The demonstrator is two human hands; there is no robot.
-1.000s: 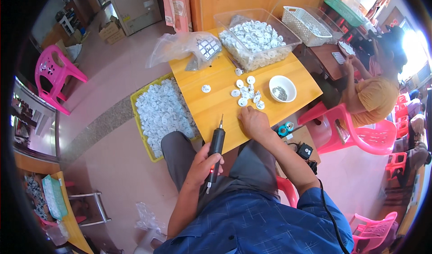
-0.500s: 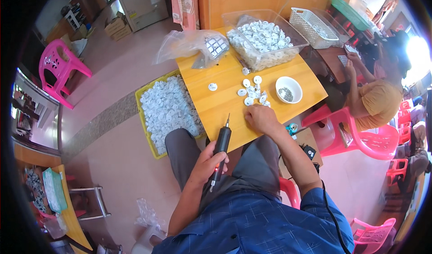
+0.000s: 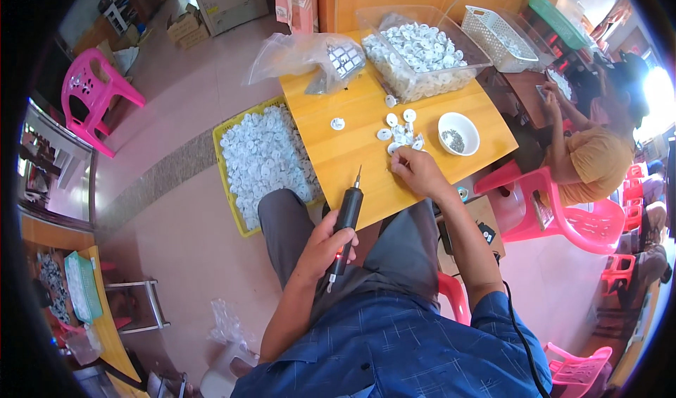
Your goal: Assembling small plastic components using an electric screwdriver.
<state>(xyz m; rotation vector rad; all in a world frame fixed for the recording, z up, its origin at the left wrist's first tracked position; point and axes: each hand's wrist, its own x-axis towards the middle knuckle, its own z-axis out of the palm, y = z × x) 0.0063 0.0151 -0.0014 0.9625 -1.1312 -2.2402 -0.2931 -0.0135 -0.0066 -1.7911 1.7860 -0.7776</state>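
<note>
Resting over my lap, my left hand (image 3: 325, 249) is wrapped round a black electric screwdriver (image 3: 348, 218), whose thin bit points up toward the table. My right hand (image 3: 419, 172) is over the table's near right part, thumb and fingertips pinched together. Whatever is between them is too small or hidden to tell. Just beyond these fingertips lies a loose group of small round white plastic parts (image 3: 403, 134). A white bowl (image 3: 458, 134) with small grey metal pieces stands to the right of them. One more round white part (image 3: 338, 124) lies apart on the left.
A clear bin (image 3: 422, 79) heaped with white parts stands at the table's back, beside a plastic bag (image 3: 299, 58). Left of the table, a yellow crate (image 3: 234, 210) of white parts sits on the floor. A person (image 3: 590, 155) works at the right near a pink chair (image 3: 584, 210).
The view has shifted slightly, so the table sits higher in the picture. My right hand's fingers have gone from curled down on the table to a visible pinch. My left hand still holds the screwdriver.
</note>
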